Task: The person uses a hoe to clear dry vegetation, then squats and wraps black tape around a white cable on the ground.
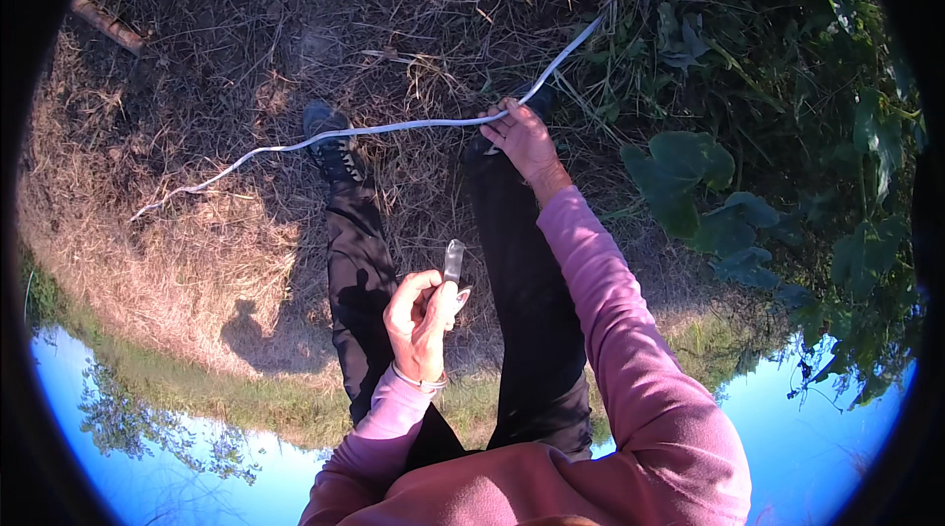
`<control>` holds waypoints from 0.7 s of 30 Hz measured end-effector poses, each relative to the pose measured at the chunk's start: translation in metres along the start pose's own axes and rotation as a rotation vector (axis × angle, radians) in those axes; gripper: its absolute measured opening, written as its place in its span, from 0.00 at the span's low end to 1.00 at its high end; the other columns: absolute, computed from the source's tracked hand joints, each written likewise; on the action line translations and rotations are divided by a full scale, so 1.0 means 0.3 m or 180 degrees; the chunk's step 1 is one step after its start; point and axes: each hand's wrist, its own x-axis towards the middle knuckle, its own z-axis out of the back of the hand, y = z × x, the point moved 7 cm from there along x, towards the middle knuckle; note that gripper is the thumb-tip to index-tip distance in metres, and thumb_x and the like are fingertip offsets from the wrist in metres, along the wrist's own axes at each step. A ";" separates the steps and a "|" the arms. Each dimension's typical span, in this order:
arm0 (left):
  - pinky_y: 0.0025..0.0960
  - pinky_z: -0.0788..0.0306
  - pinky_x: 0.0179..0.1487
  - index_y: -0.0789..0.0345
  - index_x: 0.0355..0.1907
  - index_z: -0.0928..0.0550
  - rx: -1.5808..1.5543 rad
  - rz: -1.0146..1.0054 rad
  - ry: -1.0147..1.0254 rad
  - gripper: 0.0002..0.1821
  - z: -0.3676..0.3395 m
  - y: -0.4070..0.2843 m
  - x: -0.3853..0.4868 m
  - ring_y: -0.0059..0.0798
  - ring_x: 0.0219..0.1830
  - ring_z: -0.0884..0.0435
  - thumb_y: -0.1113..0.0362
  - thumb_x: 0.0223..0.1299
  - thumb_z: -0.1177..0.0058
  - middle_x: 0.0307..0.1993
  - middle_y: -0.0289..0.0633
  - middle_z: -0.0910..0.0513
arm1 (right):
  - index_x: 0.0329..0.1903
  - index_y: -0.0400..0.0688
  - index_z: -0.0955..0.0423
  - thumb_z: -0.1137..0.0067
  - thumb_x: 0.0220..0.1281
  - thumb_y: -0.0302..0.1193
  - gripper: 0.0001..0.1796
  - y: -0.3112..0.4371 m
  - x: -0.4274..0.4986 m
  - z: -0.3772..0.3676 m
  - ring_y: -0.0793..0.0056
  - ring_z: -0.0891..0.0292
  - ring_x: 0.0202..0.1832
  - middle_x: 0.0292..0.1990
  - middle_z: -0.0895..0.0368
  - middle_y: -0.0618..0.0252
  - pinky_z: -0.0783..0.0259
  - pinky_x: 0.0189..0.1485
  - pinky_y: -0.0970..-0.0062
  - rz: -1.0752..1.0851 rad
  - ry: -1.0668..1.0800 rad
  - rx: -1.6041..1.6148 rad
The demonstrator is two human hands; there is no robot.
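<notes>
A long, thin, whitish strip or cord (399,127) runs in a bent line above the ground, past both shoes. My right hand (526,142) pinches it between thumb and fingers near the right shoe. Nearer my body, between the legs, my left hand (422,319) is closed around a small object. From its fingers a flat, shiny grey piece (453,260) sticks up, and a second pale, glossy part (462,299) shows beside the thumb. What the object is cannot be told; the palm hides the rest. A bracelet (421,380) circles the left wrist.
Dry grass and straw (214,253) cover the ground around the dark left shoe (332,142). A piece of wood or pipe (109,25) lies at the upper left. Broad-leaved green plants (683,175) grow on the right, close to the right arm, with long grass around the strip's upper end.
</notes>
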 end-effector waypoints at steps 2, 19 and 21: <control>0.17 0.34 0.25 0.70 0.38 0.24 -0.0061 0.0011 0.0008 0.06 0.004 0.005 0.005 0.11 0.21 0.31 0.72 0.60 0.45 0.26 0.32 0.26 | 0.43 0.47 0.27 0.42 0.62 0.39 0.12 0.069 0.042 0.019 0.63 0.26 0.54 0.44 0.22 0.63 0.32 0.58 0.61 0.0317 -0.0155 0.0029; 0.17 0.37 0.23 0.69 0.38 0.24 -0.0045 0.0125 -0.0017 0.07 -0.009 0.058 0.035 0.11 0.21 0.31 0.68 0.61 0.44 0.24 0.31 0.26 | 0.59 0.45 0.34 0.40 0.60 0.30 0.24 0.308 0.133 -0.023 0.77 0.31 0.34 0.32 0.32 0.71 0.30 0.42 0.70 0.1099 0.0575 0.0511; 0.17 0.37 0.24 0.69 0.38 0.24 -0.0059 0.0116 -0.0027 0.07 -0.012 0.055 0.038 0.11 0.21 0.31 0.68 0.61 0.44 0.24 0.31 0.26 | 0.60 0.46 0.35 0.41 0.61 0.29 0.25 0.293 0.134 -0.001 0.78 0.33 0.33 0.32 0.33 0.72 0.31 0.42 0.71 0.1063 0.0608 0.0530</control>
